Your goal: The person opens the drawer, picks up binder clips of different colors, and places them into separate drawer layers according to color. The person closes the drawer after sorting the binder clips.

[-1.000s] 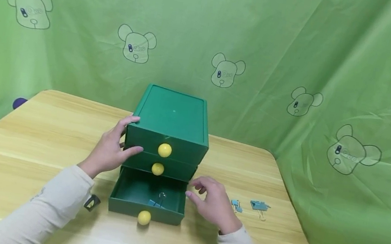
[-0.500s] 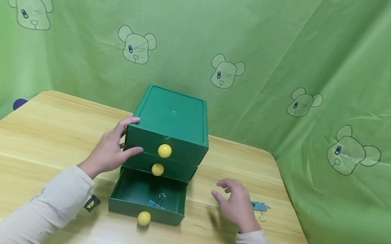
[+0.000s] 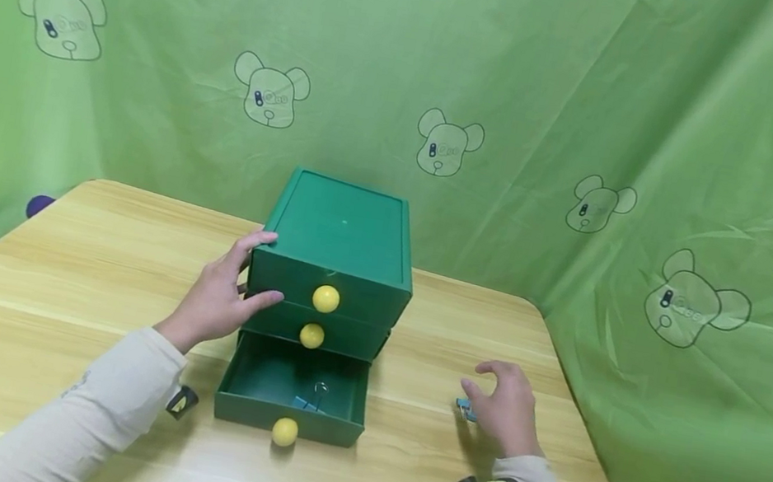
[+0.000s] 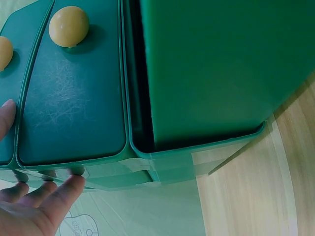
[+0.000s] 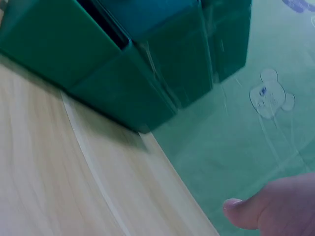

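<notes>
A green drawer cabinet (image 3: 344, 226) with round yellow knobs stands on the table. My left hand (image 3: 217, 295) rests against its left side: the thumb lies on the front, and the fingertips touch the side in the left wrist view. The bottom drawer (image 3: 262, 372) is pulled out, with a blue binder clip (image 3: 308, 404) inside. My right hand (image 3: 506, 405) hovers over the table right of the cabinet, thumb and fingers apart. Just left of it lies a small blue binder clip (image 3: 465, 409), partly covered by the hand.
The wooden table (image 3: 91, 263) extends on both sides of the cabinet. A green curtain (image 3: 370, 47) with bear-head prints hangs behind and at the right.
My right hand has moved right, from beside the open drawer to the binder clips, and now hides the larger clip seen earlier. My left hand and the cabinet have stayed put.
</notes>
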Motion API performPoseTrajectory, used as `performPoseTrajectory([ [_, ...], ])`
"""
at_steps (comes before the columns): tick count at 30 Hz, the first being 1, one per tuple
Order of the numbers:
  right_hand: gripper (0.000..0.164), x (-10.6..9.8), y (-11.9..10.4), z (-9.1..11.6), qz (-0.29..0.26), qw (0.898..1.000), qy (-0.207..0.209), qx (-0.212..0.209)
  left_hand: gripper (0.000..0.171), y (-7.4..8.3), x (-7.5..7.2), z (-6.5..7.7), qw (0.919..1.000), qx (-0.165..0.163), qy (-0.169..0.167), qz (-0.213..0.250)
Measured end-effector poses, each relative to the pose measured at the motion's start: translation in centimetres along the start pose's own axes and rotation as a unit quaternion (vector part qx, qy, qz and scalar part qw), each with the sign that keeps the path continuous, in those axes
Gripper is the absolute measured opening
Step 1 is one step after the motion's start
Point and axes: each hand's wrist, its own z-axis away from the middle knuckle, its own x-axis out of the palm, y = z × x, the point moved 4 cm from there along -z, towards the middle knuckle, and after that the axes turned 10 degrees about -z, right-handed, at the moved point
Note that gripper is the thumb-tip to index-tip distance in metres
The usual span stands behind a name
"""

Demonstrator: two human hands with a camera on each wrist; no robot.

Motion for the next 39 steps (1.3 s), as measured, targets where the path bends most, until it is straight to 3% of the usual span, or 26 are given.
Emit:
performPoseTrajectory([
  [14,0.045,-0.7,3.8,0.0,0.022,0.997,0.01,0.079,0.076,0.0,0.1,0.0,0.9999,-0.009,-0.006,0.001],
  [20,0.051,-0.6,4.9,0.3,0.021,0.993,-0.014,0.115,0.076,0.1,0.1,0.1,0.9999,-0.01,-0.006,0.004],
  [27,0.044,0.1,5.8,0.3,0.024,0.994,-0.056,0.091,0.076,0.1,0.0,0.0,1.0,-0.007,-0.003,0.003],
  [39,0.023,0.1,6.6,0.2,0.029,0.995,-0.042,0.082,0.076,0.1,0.1,0.0,0.9999,-0.01,-0.002,0.003],
])
